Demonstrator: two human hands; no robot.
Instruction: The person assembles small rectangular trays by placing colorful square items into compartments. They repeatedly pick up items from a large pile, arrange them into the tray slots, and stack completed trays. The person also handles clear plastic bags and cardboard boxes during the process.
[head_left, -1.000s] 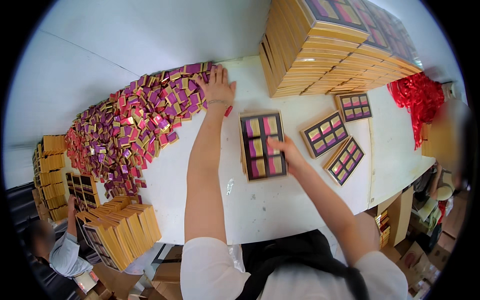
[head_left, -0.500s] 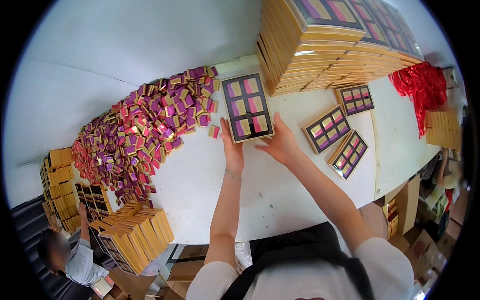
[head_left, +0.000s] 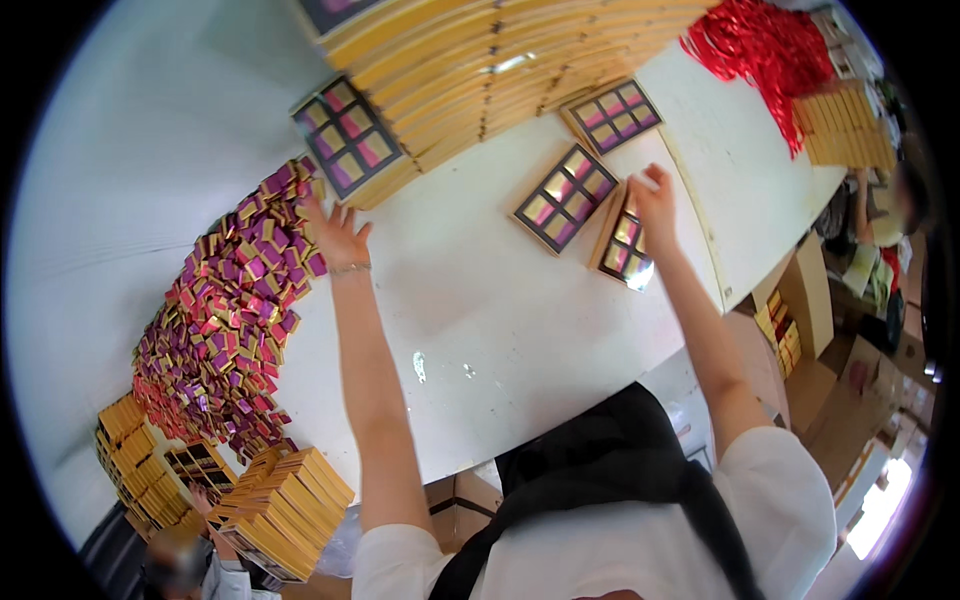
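Now the left hand (head_left: 340, 238) is spread wide and holds nothing. It is just below a black and gold box (head_left: 345, 137) and close by the heap of little wrapped blocks (head_left: 240, 290). The box lies at the left end of the tall stack (head_left: 490, 75), maybe so it lines up with the others. Its six squares face up, so the pink, purple and gold show.

The right hand (head_left: 655, 205) has bent fingers over the edge of a small tilted box (head_left: 618, 250). I can't tell if it grips it or only hangs above. A middle box (head_left: 566, 198) and a far box (head_left: 617, 117) lie near, perhaps set there to be easy to reach.

The table (head_left: 500, 330) is white and smooth, with a few dark specks. Red ribbons (head_left: 760, 55) sit in a messy heap at the far right. Yellow trays (head_left: 290, 500) stand in rows at the lower left, near another person. A brown carton (head_left: 810, 300) is off to the right.
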